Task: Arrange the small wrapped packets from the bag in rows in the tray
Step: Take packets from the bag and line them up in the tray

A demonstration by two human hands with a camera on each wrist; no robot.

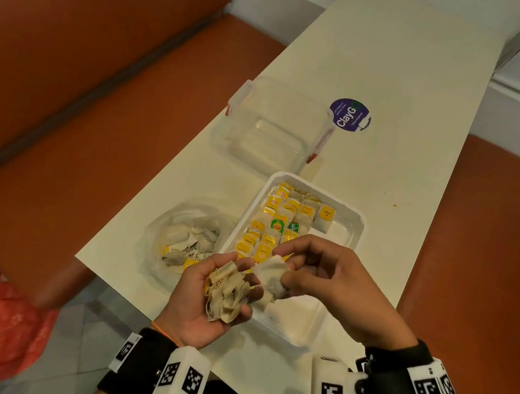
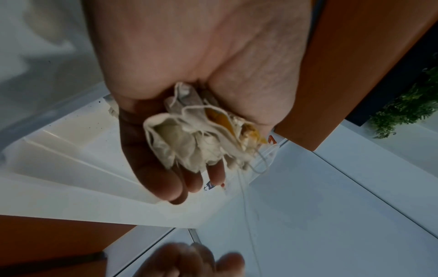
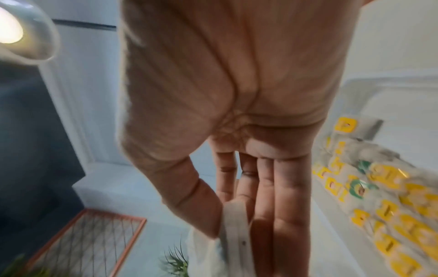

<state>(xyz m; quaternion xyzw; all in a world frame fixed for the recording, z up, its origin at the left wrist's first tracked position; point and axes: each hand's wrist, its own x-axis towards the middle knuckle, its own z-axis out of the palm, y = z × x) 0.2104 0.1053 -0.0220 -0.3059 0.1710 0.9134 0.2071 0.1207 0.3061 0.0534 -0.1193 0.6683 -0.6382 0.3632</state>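
Nearest the viewer, the left hand (image 1: 210, 295) is cupping a loose clump of packets (image 1: 228, 292), palm up, its grip curled round them with strings trailing out. In the left wrist view one string is hanging free below the fingers (image 2: 166, 187), so a packet could be dragged out and dropped off the table (image 1: 393, 81) edge if that string snags.

Just at 2 o'clock from it, the right hand (image 1: 324, 277) is pinching a single packet (image 1: 268, 278) between thumb and fingertips, its grip closed on that packet alone. The right wrist view is blurred, so how firm the pinch is I cannot say; a thin hold on soft paper could be letting the packet slip or tear.

Beyond the hands, toward 12 o'clock, the tray (image 1: 355, 227) is carrying rows of yellow-tagged packets along its left half, with its right side bare. A careless placement could be nudging the set rows askew, since they are lying edge to edge.

At 10 o'clock, the bag (image 1: 154, 234) is lying open with more packets inside, near the table's left edge.
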